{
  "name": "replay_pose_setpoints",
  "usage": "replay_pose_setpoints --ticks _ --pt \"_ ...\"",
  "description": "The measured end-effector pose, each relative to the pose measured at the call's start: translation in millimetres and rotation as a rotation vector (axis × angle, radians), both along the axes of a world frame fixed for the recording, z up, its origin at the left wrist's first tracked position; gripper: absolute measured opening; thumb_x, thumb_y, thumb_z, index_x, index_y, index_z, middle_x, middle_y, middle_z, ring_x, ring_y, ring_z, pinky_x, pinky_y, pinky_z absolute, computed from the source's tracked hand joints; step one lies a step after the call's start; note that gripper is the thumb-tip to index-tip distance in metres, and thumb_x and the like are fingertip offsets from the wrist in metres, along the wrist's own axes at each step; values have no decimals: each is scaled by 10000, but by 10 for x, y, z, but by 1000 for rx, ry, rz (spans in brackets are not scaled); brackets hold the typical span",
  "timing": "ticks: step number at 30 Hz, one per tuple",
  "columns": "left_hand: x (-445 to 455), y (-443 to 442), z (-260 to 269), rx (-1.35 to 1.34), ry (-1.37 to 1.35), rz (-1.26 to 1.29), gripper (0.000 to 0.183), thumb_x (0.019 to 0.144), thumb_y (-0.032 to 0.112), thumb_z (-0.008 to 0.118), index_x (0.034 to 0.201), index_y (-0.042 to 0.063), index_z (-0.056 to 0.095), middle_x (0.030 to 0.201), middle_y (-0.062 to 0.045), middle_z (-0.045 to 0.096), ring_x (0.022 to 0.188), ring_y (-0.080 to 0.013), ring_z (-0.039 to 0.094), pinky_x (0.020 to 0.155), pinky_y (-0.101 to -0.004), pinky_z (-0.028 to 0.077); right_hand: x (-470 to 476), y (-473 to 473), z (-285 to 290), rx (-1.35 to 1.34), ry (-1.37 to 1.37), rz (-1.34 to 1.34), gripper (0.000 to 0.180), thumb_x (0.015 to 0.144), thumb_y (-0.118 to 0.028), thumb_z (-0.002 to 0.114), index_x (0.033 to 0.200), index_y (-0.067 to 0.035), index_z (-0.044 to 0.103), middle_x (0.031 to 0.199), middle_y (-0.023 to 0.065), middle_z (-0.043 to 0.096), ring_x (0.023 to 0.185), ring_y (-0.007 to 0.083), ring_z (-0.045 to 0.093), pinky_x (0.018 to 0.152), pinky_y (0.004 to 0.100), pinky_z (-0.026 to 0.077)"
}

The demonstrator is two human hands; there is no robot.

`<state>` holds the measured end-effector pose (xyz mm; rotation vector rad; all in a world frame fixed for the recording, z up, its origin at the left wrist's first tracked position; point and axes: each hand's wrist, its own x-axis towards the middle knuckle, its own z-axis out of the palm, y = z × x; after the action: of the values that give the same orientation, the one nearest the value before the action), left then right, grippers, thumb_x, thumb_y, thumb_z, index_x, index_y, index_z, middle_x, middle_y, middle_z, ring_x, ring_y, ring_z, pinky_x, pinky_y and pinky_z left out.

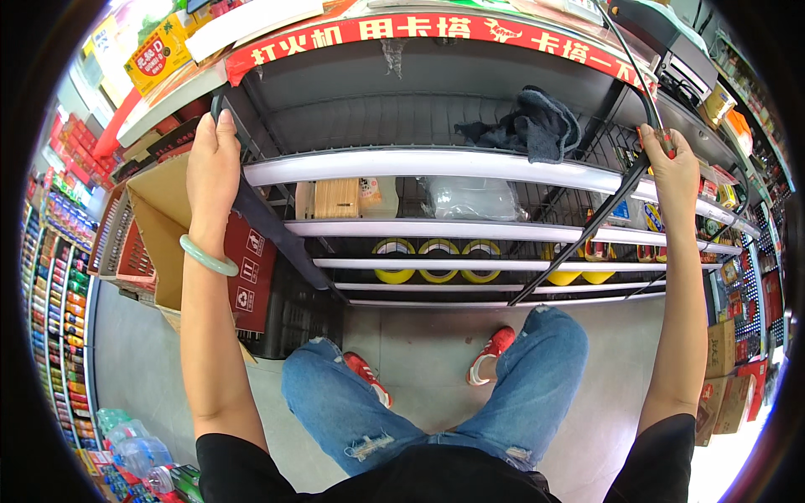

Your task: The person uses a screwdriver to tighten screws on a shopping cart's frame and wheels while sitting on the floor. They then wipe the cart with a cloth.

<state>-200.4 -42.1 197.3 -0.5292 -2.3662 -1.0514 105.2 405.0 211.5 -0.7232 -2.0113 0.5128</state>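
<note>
Both my arms reach forward to a dark wire shelving rack below a counter. My left hand (214, 157), with a pale green bangle (208, 255) at the wrist, closes around a dark upright at the rack's left. My right hand (671, 157) is closed on a dark upright (641, 165) at the right, near a thin cable. Between the hands, a dark grey cloth (542, 126) lies crumpled on the top wire shelf. Lower shelves hold a box of wooden sticks (337, 197), a clear plastic pack (470, 198) and several yellow tape rolls (438, 260).
A red edge strip (402, 28) with writing runs along the counter. An open cardboard box (157, 232) and a black crate (302, 320) stand left. Plastic bottles (141, 454) lie at lower left. Cartons (732, 402) are stacked right. A dark machine (676, 50) sits on the counter.
</note>
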Motion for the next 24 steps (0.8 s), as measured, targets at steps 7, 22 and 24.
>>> replay_pose_setpoints --ticks 7,22,24 --pt "450 -289 -167 132 259 -24 362 987 301 535 1130 -31 564 1062 -147 647 1005 -223 619 921 -330 454 315 -468 -211 -86 253 49 357 908 -318 672 1039 9 612 879 45 612 785 96 535 720 242 440" --pt "1884 -1552 -15 -1074 -423 -193 194 754 173 768 846 54 646 834 -125 640 801 -321 617 692 -372 484 1370 -1900 -1512 -1039 -152 581 325 879 -337 714 785 -106 505 610 -87 403 509 4 334 441 182 251" --pt "1815 -1606 186 -728 -594 -228 183 781 165 754 845 36 641 718 -56 615 699 -159 599 638 -301 464 1420 -1901 -1589 -1117 -165 626 305 899 -325 688 807 -104 500 605 -64 433 490 13 359 425 183 268"
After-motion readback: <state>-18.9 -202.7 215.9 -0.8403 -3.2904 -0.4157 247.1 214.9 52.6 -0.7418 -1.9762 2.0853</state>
